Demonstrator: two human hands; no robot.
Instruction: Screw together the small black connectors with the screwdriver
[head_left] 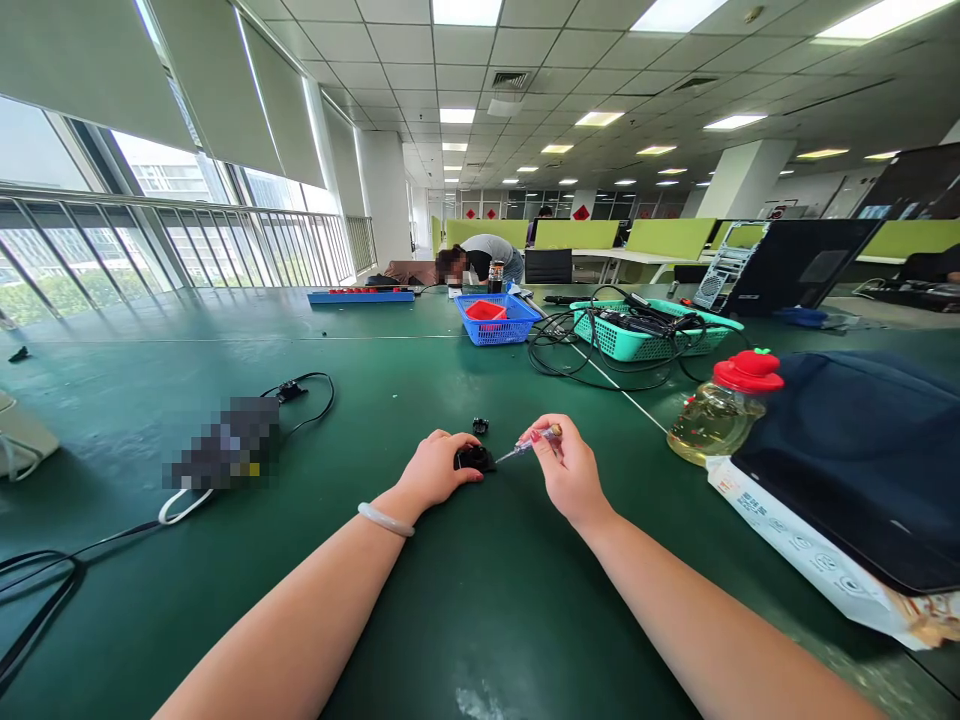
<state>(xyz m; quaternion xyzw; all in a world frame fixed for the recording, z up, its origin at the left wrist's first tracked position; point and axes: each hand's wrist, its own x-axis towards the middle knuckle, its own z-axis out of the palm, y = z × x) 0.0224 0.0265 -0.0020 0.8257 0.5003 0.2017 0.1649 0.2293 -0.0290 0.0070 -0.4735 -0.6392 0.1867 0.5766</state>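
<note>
My left hand [435, 470] is closed around a small black plastic part [474, 458], pressing it to the green tabletop. Between the fingers of my right hand [570, 470] is a screwdriver [536, 439] with a clear handle and a thin metal shaft. Its tip points left and down, at the right edge of the black part; whether it touches a screw is too small to tell. Just beyond the part lies another small black piece [480, 426], apart from both hands. My fingers hide some of the black part.
On the right are a red-lidded bottle [716, 415], a white packet [802, 550] and a dark bag [862, 430]. A blue basket [499, 330] and a green basket [630, 345] with black cables stand farther back. A cable [330, 395] lies left. A person [487, 255] leans over the far end.
</note>
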